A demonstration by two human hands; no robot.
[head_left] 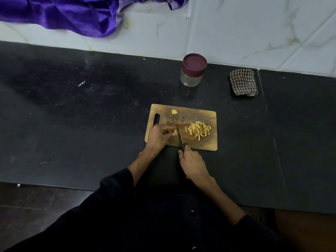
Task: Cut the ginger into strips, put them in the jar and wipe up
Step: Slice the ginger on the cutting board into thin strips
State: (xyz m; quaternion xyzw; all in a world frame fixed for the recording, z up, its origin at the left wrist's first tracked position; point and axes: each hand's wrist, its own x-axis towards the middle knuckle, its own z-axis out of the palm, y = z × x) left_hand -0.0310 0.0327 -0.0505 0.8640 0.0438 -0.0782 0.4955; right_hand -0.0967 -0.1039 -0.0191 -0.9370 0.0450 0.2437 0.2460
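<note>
On the board (200, 115), the left hand (160, 136) pinches a ginger piece (175, 132) near its front edge. The right hand (192, 164) grips the knife (180, 136), blade just beside the ginger piece; strips (199, 130) lie toward the board's right edge.

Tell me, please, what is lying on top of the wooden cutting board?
A pile of ginger strips, a stray ginger piece, and the knife. The left hand covers most of the ginger being cut.

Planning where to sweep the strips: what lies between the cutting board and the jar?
Nothing: in the head view, only bare dark countertop separates the cutting board from the lidded jar.
</note>
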